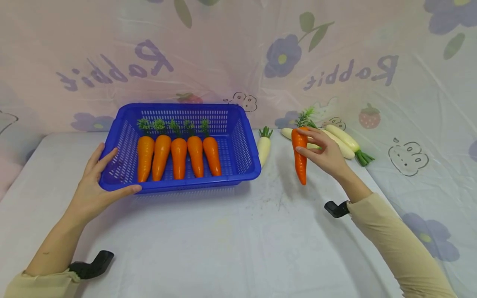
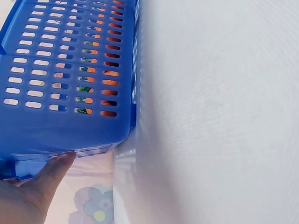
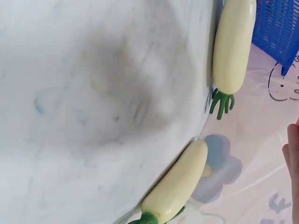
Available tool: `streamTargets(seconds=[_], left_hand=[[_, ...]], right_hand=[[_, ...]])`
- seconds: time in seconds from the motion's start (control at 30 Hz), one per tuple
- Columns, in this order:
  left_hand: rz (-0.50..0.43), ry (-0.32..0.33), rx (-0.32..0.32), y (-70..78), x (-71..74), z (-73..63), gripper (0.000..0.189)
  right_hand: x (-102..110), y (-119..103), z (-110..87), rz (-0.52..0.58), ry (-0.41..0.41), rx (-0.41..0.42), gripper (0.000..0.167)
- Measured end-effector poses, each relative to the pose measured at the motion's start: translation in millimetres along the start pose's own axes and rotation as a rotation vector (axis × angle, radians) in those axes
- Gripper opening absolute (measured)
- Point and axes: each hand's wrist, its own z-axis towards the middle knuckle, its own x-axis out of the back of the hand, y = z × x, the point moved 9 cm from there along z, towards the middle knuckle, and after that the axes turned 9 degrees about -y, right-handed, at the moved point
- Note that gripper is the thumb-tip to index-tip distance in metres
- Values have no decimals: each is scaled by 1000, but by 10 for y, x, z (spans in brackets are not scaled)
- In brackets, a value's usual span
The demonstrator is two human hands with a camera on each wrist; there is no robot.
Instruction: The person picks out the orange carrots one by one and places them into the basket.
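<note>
A blue plastic basket (image 1: 179, 185) with slotted walls stands left of centre, several orange toy carrots (image 1: 179, 159) lined up inside with their green tops toward the back. My left hand (image 1: 91, 186) holds its front left corner, thumb along the front rim and fingers over the left side. The left wrist view shows a digit of that hand (image 2: 51, 175) against the basket wall (image 2: 70, 126). To the right, my right hand (image 1: 324, 151) pinches another carrot (image 1: 300, 155) near its thick top, tip pointing down above the table. Only fingers (image 3: 293, 154) show at the right wrist view's edge.
One white radish (image 1: 263, 150) lies against the basket's right side. Several more white radishes (image 1: 340, 138) lie behind my right hand near the table's back right edge, partly hidden. A patterned sheet (image 1: 223, 49) hangs behind the white tabletop (image 1: 208, 240).
</note>
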Motion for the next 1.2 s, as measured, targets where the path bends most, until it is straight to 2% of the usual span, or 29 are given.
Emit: streamTargets(seconds=[0.57,0.8,0.97,1.2], left_hand=[[-5,2,-8,20,1,4,101],[-11,3,-7,16,1,0,100],[-13,3,-10,6,1,0,101],[-16,7,-10,9,-1,-1,100]], right_hand=[[-271,-446,433,35,-85,77,51],[-333,-591,573,-8,-94,70,52],[-384,-716,669,-22,-103,99,51],[-458,-840,820,-76,-116,69,51]])
